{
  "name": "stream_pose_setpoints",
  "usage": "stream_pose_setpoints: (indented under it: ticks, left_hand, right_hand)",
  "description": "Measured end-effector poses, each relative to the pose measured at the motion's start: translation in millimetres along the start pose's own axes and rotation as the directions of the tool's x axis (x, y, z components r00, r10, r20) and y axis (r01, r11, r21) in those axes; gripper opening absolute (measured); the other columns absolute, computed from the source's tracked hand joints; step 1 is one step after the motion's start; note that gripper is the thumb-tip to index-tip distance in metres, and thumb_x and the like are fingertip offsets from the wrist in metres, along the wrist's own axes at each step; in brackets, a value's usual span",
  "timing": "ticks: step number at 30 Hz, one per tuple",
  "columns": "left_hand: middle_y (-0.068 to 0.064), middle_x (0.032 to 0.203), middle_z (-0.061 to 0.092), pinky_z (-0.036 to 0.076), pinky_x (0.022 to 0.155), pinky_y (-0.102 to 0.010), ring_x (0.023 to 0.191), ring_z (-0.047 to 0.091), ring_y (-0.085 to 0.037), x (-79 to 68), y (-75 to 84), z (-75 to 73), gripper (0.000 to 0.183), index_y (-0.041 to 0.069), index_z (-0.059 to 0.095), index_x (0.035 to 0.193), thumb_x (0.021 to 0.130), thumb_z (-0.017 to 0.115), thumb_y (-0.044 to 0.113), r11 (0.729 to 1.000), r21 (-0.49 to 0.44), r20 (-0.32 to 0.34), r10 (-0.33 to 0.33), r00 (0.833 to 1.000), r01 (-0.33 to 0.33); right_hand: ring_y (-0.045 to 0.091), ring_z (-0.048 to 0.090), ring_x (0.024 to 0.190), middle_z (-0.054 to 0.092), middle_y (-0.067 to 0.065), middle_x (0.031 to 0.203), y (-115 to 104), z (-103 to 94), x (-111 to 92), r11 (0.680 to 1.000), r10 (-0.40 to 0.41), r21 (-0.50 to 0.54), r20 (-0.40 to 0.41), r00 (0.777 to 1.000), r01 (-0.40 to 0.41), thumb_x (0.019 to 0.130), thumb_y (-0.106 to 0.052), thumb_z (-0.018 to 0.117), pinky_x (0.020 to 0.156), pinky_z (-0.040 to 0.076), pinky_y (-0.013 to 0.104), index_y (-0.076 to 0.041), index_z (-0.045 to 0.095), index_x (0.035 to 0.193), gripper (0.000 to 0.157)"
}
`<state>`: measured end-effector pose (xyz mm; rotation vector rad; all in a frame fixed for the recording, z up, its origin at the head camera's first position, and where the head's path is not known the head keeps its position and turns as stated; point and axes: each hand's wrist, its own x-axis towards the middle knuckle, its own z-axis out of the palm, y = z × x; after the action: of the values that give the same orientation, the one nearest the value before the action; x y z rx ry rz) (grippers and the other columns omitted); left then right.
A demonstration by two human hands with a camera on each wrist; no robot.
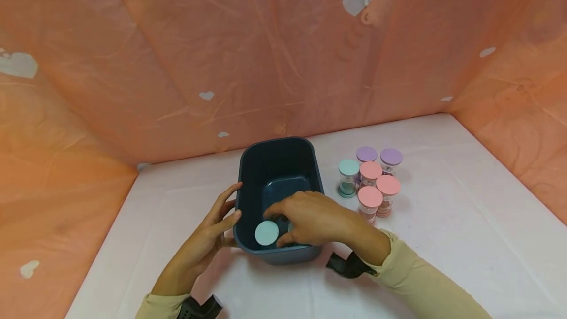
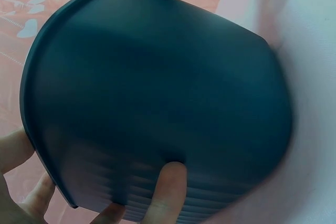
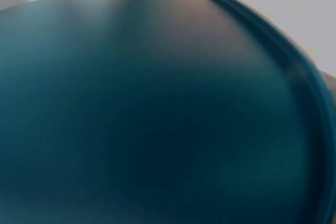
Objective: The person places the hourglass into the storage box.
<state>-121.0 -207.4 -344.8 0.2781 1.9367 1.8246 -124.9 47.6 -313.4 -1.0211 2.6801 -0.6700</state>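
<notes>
Six small lidded jars (image 1: 370, 171) are grouped between a dark blue bin (image 1: 283, 258) and the right edge of a white counter (image 1: 443, 240). One is topped with mint, two with purple and three with pink. The bin is set toward the counter's back edge, somewhat nearer the left edge than the right, and is touched along its left wall by a left hand (image 1: 210, 233), whose fingers are spread against the outside and the rim. One fingertip (image 2: 170, 179) is shown flat to the wall in the left wrist view. Into the bin's near end is lowered a right hand (image 1: 316, 220), its fingers bent downward beside a round mint lid (image 1: 267, 233). A second pale object (image 1: 291, 227) is mostly covered by that hand; whether it is pinched cannot be told, as the right wrist view is filled by the bin's outer wall. Beige sleeves (image 1: 421, 274) are worn on both arms, and the counter is backed by orange-pink cloth (image 1: 248, 53) printed with pale hearts.
</notes>
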Motion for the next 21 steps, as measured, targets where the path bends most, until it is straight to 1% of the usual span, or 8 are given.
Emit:
stream_pose_setpoints:
  ticks: [3,6,9,12,15,17,19,21]
  left_hand:
    - [-0.018,0.158,0.018,0.047,0.095,-0.057,0.142,0.024,-0.043,-0.2,-0.1,-0.5,0.06,0.033,0.018,0.157,0.105,0.047,0.024,1.0,-0.001,0.001,-0.002,1.0,0.002]
    - [-0.018,0.158,0.017,0.047,0.095,-0.058,0.144,0.022,-0.044,-0.1,0.5,-1.0,0.061,0.034,0.019,0.156,0.104,0.048,0.025,1.0,0.001,-0.002,-0.007,1.0,0.007]
    - [-0.017,0.158,0.017,0.048,0.094,-0.058,0.144,0.021,-0.045,-0.5,1.1,-1.0,0.061,0.034,0.019,0.156,0.104,0.049,0.025,1.0,0.004,-0.009,-0.013,1.0,0.013]
    - [-0.017,0.159,0.016,0.049,0.093,-0.058,0.144,0.022,-0.046,-1.1,1.8,-1.4,0.061,0.034,0.019,0.156,0.104,0.049,0.025,1.0,0.007,-0.012,-0.012,1.0,0.012]
    - [-0.017,0.16,0.015,0.049,0.093,-0.058,0.145,0.021,-0.046,-1.1,2.2,-1.3,0.061,0.034,0.02,0.156,0.104,0.049,0.025,1.0,0.006,-0.019,-0.015,1.0,0.015]
    - [-0.016,0.16,0.014,0.049,0.093,-0.059,0.145,0.02,-0.045,-0.7,2.2,-1.1,0.06,0.034,0.021,0.156,0.103,0.05,0.025,1.0,0.003,-0.022,-0.018,1.0,0.018]
    - [-0.016,0.161,0.014,0.049,0.093,-0.059,0.146,0.019,-0.045,-0.3,1.8,-0.9,0.06,0.035,0.021,0.156,0.103,0.05,0.025,1.0,0.001,-0.025,-0.021,0.999,0.021]
    - [-0.015,0.161,0.014,0.049,0.093,-0.058,0.146,0.019,-0.045,0.1,1.2,-0.8,0.061,0.035,0.022,0.156,0.103,0.05,0.026,1.0,-0.003,-0.025,-0.024,0.999,0.024]
  right_hand:
    - [0.006,0.066,0.101,0.072,-0.009,0.114,3,-3.4,-2,0.998,-0.04,0.056,-0.032,0.999,0.042,0.082,-0.037,0.081,0.087,0.053,0.032,-0.022,0.067,0.129,0.051]
    - [0.007,0.067,0.104,0.072,-0.008,0.117,9,-11.9,-7,0.992,-0.074,0.094,-0.077,0.994,0.081,0.085,-0.037,0.079,0.089,0.054,0.031,-0.019,0.066,0.13,0.05]
    - [0.009,0.067,0.109,0.071,-0.006,0.121,18,-25.7,-15,0.988,-0.063,0.133,-0.133,0.989,0.081,0.087,-0.038,0.076,0.092,0.054,0.035,-0.019,0.064,0.131,0.049]
    - [0.011,0.067,0.111,0.071,-0.005,0.124,32,-41.6,-26,0.982,-0.025,0.176,-0.213,0.977,0.064,0.087,-0.036,0.076,0.094,0.053,0.038,-0.019,0.064,0.131,0.048]
    - [0.012,0.067,0.109,0.07,-0.005,0.124,52,-56.1,-39,0.98,0.021,0.195,-0.294,0.956,0.038,0.086,-0.031,0.078,0.094,0.053,0.039,-0.018,0.065,0.13,0.047]
    - [0.014,0.067,0.109,0.07,-0.005,0.124,67,-65.1,-48,0.98,0.067,0.2,-0.331,0.941,0.0,0.086,-0.029,0.079,0.094,0.052,0.04,-0.018,0.065,0.13,0.047]
    - [0.016,0.067,0.11,0.069,-0.003,0.125,81,-73.6,-57,0.977,0.125,0.208,-0.35,0.928,-0.053,0.087,-0.029,0.078,0.096,0.052,0.04,-0.019,0.064,0.131,0.047]
    - [0.019,0.067,0.113,0.069,-0.002,0.126,95,-81.2,-67,0.968,0.184,0.227,-0.36,0.915,-0.105,0.088,-0.03,0.076,0.096,0.051,0.035,-0.021,0.063,0.132,0.047]
